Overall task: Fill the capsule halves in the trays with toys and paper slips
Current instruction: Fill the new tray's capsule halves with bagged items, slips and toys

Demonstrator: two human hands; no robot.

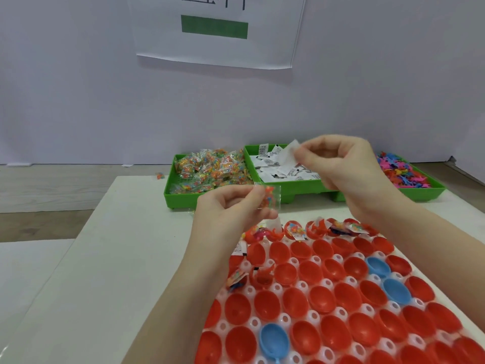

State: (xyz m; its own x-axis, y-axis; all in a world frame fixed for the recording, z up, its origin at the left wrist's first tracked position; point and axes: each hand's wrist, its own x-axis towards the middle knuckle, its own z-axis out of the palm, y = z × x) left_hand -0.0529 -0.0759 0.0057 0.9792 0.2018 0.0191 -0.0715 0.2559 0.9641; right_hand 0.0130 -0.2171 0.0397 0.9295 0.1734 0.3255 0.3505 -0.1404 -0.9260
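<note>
Closest to me sits the white tray (284, 317) packed with capsule halves (321, 300), mostly red with a few blue ones (273, 340), nearly all of them bare. Only the far row (299, 229) and a couple of cups by the left edge hold packets and slips. These shells look thin and light, seated loosely, so I'd guess a careless knock could tip one; dropping things in from above seems safer than pressing.

Above the tray, the left hand (231, 206) pinches a small clear toy packet (269, 197) between thumb and fingertips. It looks crinkly, slick and nearly weightless, best held by its sealed edge. Higher and further back, the right hand (338, 164) pinches a paper slip (290, 151) by one end. It is limp and flimsy, likely to flutter, so a corner grip suits it.

Beyond the hands stand green bins: one heaped with toy packets (210, 166), a middle one (288, 183) with slips, and one at the right with pink and blue figures (404, 174). A printed sheet (217, 30) hangs on the wall behind.
</note>
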